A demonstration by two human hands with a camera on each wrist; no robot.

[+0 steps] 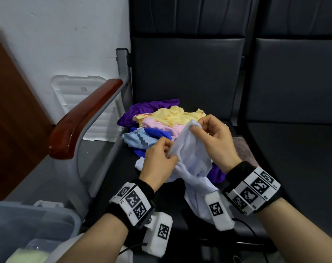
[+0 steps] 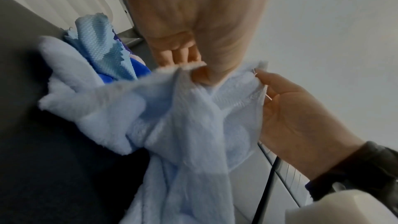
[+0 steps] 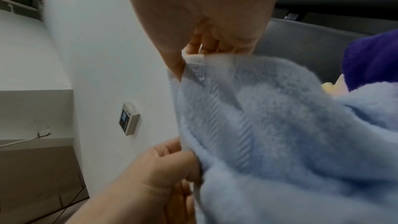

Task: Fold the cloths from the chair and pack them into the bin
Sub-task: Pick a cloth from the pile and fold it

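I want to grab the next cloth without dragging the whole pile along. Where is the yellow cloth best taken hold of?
Take the yellow cloth from above, probably by a raised crease near its middle. It lies crumpled on top of the pile, over the pink cloth, so nothing pins it. Both hands are busy now: the left hand and right hand pinch the pale blue towel.

Waiting area: linked padded seats (image 1: 188, 76)

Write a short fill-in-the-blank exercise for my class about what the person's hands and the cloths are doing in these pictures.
1. Both hands pinch the edge of the pale ____ towel.
2. The yellow cloth lies on top of the pile on the ____.
3. The bin stands at the person's ____ side.
4. The chair's armrest has a ____ top.

Missing words: blue; chair; left; wooden
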